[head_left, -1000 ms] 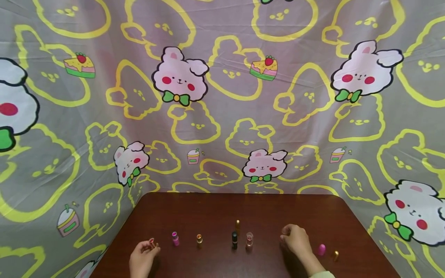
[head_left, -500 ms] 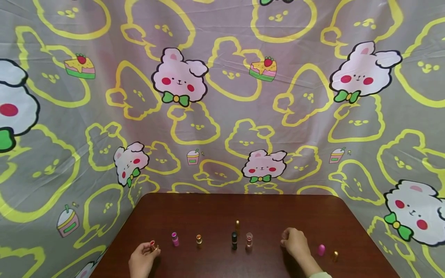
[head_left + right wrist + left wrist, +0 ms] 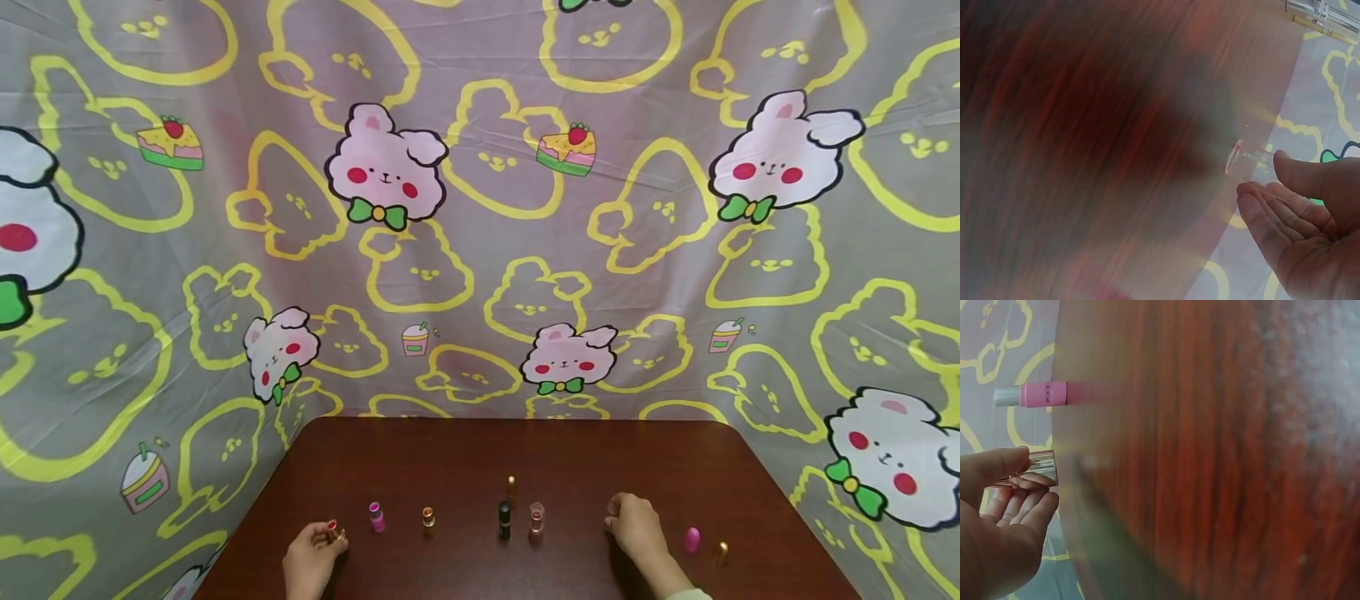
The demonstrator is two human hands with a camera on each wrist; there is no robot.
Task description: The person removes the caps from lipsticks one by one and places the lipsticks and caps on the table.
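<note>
At the table's left my left hand [image 3: 309, 560] pinches an uncapped lipstick [image 3: 1042, 467] between thumb and fingers. Its tube is shiny rose gold, with a red top visible in the head view. Just beyond and to the right stands a pink lipstick [image 3: 377, 518], uncapped with a silver collar. My right hand [image 3: 637, 529], on the right side, grips a clear lipstick cap [image 3: 1249, 160] between thumb and fingertips; in the head view the hand hides it. Nearest to the right hand on its left is a lipstick in a clear case [image 3: 536, 523].
An uncapped gold lipstick [image 3: 428, 521] stands left of centre. Near the middle are a black lipstick tube [image 3: 505, 521] and a slim gold piece [image 3: 512, 487] behind it. A pink cap [image 3: 692, 539] and a gold cap [image 3: 722, 553] stand right of the right forearm.
My left hand has shifted very slightly to the right, still pinching the lipstick. The right hand stays nearly in place with the cap, and the standing items look unmoved.
</note>
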